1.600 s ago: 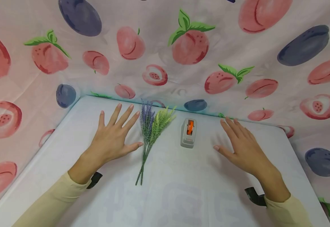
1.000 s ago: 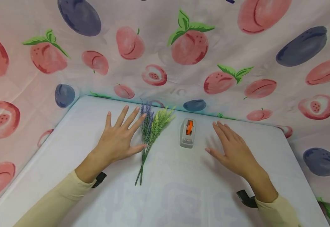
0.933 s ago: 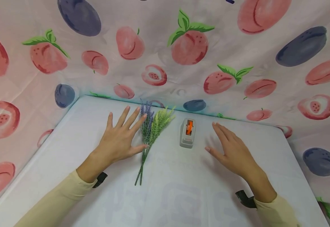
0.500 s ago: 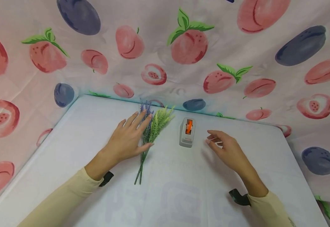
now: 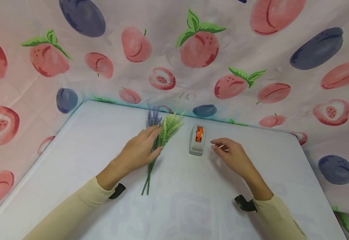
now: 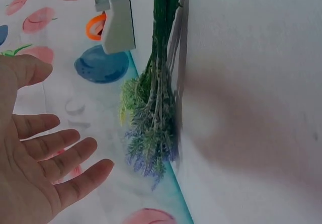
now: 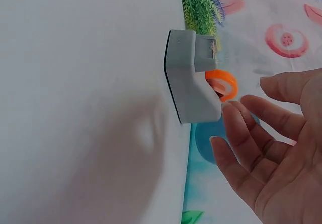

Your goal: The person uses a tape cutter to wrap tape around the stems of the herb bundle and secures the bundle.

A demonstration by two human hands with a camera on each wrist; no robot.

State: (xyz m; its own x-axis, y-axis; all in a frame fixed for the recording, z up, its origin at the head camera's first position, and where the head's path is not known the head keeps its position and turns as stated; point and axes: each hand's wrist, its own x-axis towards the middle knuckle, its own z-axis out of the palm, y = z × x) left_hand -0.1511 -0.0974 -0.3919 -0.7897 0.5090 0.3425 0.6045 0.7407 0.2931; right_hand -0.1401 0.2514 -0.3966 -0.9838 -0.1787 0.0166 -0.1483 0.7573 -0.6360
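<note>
Two artificial flower sprigs, one purple lavender [image 5: 153, 116] and one yellow-green [image 5: 170, 128], lie with crossed stems on the white table. My left hand [image 5: 140, 148] hovers over the purple sprig, hiding part of it; the left wrist view shows a gap between the fingers and the flowers [image 6: 151, 133]. A grey tape dispenser [image 5: 196, 146] with an orange roll [image 5: 199, 134] stands right of the sprigs. Just to its right is my right hand [image 5: 232, 156], fingers loosely bent and holding nothing. In the right wrist view its fingertips come close to the dispenser [image 7: 188, 78].
The white table [image 5: 174, 206] meets a fruit-patterned cloth [image 5: 174, 43] along its back edge and at both sides. A black wrist mount [image 5: 117, 191] shows under the left sleeve and another mount [image 5: 245, 203] by the right sleeve.
My left hand has moved right and over the purple sprig, its spread fingers drawing together. My right hand has moved left toward the tape dispenser, its fingers bending.
</note>
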